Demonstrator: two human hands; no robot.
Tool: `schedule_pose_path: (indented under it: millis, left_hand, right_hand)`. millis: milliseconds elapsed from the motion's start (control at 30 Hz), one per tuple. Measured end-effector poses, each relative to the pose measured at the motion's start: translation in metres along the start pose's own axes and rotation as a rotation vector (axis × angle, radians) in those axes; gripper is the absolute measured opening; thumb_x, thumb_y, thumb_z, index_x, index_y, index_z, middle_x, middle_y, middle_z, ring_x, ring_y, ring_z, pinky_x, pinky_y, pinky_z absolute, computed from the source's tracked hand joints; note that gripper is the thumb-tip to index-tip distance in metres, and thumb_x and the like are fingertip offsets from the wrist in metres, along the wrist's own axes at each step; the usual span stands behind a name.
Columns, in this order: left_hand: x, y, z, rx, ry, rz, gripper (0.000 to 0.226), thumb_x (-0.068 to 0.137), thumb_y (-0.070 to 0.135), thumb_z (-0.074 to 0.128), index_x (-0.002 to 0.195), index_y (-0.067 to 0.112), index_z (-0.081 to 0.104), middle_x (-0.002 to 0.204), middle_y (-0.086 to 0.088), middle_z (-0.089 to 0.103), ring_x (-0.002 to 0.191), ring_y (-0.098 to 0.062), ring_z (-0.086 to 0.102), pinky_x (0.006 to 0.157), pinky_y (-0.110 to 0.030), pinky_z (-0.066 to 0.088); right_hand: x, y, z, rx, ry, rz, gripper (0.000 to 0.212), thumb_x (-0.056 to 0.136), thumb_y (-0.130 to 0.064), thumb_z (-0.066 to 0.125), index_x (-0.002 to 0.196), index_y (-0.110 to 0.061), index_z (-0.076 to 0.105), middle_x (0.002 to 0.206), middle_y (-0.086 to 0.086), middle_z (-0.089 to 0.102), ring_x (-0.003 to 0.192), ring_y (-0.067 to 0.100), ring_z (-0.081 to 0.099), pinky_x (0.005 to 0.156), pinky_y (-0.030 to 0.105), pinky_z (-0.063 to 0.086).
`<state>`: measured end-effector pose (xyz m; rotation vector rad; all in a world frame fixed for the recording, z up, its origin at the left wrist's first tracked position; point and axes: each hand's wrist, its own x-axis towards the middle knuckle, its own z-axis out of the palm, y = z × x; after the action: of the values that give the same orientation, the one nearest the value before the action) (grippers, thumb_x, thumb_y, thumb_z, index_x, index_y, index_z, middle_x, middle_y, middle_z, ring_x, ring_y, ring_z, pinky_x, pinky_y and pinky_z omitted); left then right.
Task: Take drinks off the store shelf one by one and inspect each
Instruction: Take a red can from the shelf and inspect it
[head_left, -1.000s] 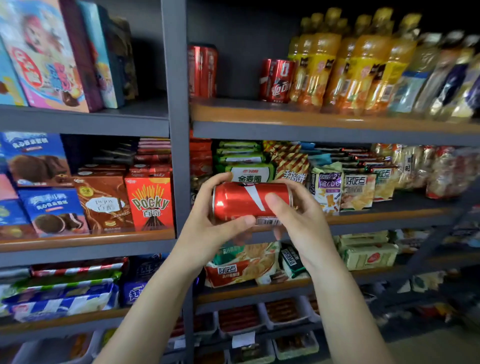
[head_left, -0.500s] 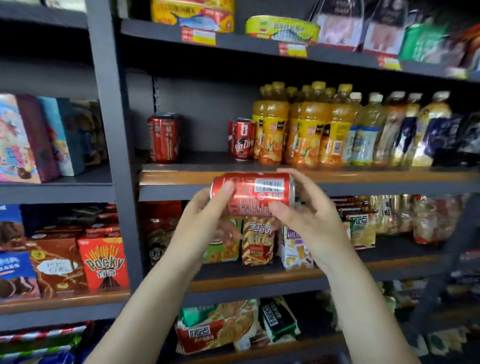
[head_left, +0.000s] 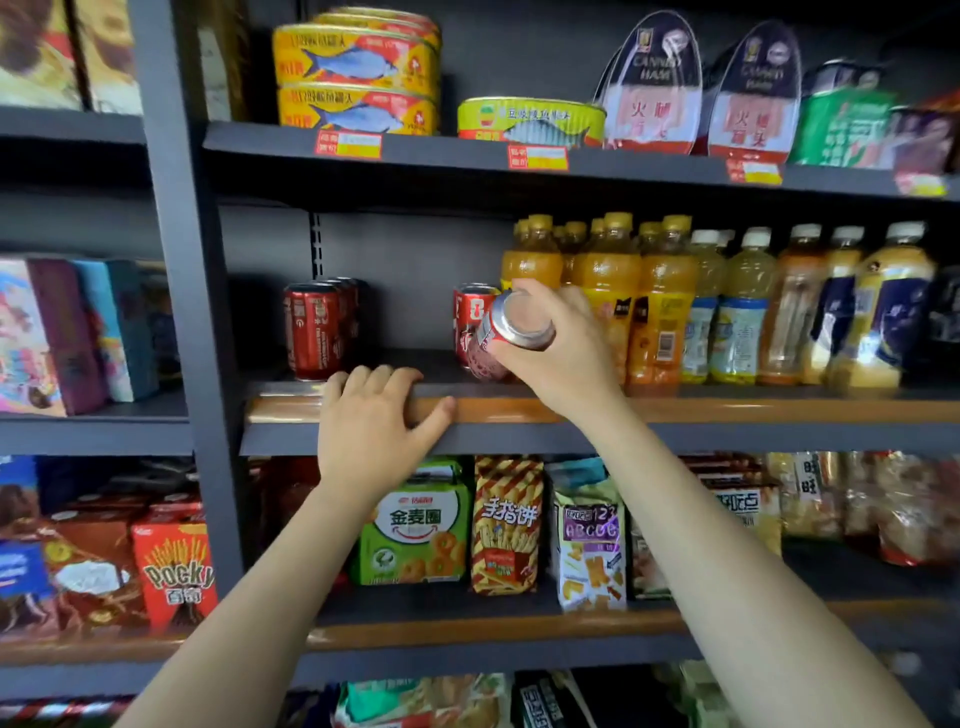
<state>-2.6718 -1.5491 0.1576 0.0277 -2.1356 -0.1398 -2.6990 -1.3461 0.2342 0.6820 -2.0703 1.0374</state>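
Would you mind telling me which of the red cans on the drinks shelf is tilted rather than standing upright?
The red can gripped in the right hand, its silver base facing the camera; the other red cans stand upright.

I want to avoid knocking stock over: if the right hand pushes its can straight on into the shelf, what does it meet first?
Probably the red can standing just behind the held can in the right hand; depth is unclear.
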Motion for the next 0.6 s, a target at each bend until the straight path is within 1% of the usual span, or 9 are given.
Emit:
schedule_pose_path:
  millis: [33,133,233,300,367,467,533,600]
  left_hand:
    - [0.000,0.000,0.000,0.008,-0.004,-0.008,0.059,0.090,0.066,0.039,0.106,0.019,0.072,0.095,-0.002,0.071,0.090,-0.028,0.059,0.090,-0.043,0.036]
    - [0.001,0.002,-0.002,-0.004,-0.003,-0.014,0.059,0.092,0.066,0.038,0.105,0.020,0.072,0.095,-0.001,0.071,0.091,-0.027,0.059,0.091,-0.043,0.036]
    - [0.001,0.002,-0.002,-0.011,0.006,-0.020,0.059,0.093,0.065,0.036,0.107,0.020,0.072,0.096,0.000,0.071,0.093,-0.025,0.059,0.092,-0.043,0.037]
    - [0.001,0.002,-0.001,-0.001,0.005,-0.019,0.058,0.094,0.064,0.036,0.105,0.020,0.072,0.095,0.000,0.070,0.092,-0.024,0.058,0.092,-0.042,0.037]
    - [0.001,0.002,0.000,0.006,0.009,-0.018,0.057,0.094,0.064,0.036,0.104,0.020,0.072,0.094,0.001,0.070,0.091,-0.024,0.058,0.091,-0.041,0.036]
    - [0.001,0.001,0.001,0.009,0.019,-0.014,0.056,0.094,0.063,0.036,0.105,0.020,0.071,0.094,0.001,0.070,0.091,-0.024,0.058,0.092,-0.041,0.034]
    - [0.001,0.000,0.001,0.002,0.023,-0.010,0.057,0.095,0.063,0.035,0.105,0.020,0.071,0.093,0.001,0.069,0.090,-0.023,0.057,0.092,-0.040,0.034]
    - [0.000,0.000,0.001,-0.002,0.020,-0.012,0.057,0.095,0.063,0.034,0.105,0.021,0.071,0.093,0.002,0.069,0.091,-0.022,0.057,0.093,-0.040,0.034]
  right_hand:
    - [0.010,0.002,0.004,-0.035,-0.023,-0.003,0.063,0.084,-0.037,0.078,0.142,-0.033,0.052,0.129,-0.006,0.050,0.115,0.007,0.047,0.075,0.006,0.033]
    - [0.037,0.007,0.017,-0.036,-0.054,0.044,0.061,0.084,-0.040,0.077,0.139,-0.030,0.054,0.136,-0.003,0.055,0.124,0.017,0.052,0.087,0.021,0.041]
    - [0.058,0.012,0.028,-0.040,-0.099,0.071,0.051,0.083,-0.042,0.078,0.128,-0.028,0.056,0.132,-0.002,0.062,0.118,0.022,0.059,0.089,0.035,0.056]
    - [0.065,0.017,0.035,-0.067,-0.141,0.091,0.045,0.086,-0.042,0.076,0.123,-0.026,0.055,0.133,0.001,0.063,0.118,0.025,0.061,0.087,0.042,0.059]
    - [0.066,0.020,0.042,-0.115,-0.144,0.077,0.041,0.090,-0.042,0.072,0.123,-0.024,0.056,0.135,0.002,0.062,0.120,0.026,0.060,0.087,0.039,0.058]
    - [0.066,0.021,0.050,-0.241,-0.097,-0.003,0.035,0.094,-0.042,0.068,0.120,-0.021,0.057,0.136,0.003,0.055,0.116,0.025,0.060,0.081,0.034,0.055]
    - [0.068,0.022,0.054,-0.305,-0.092,-0.049,0.031,0.096,-0.038,0.066,0.119,-0.019,0.058,0.138,0.004,0.047,0.115,0.026,0.059,0.081,0.035,0.056]
    - [0.071,0.025,0.056,-0.292,-0.121,-0.043,0.030,0.097,-0.034,0.066,0.121,-0.018,0.058,0.137,0.005,0.046,0.117,0.028,0.058,0.084,0.037,0.057]
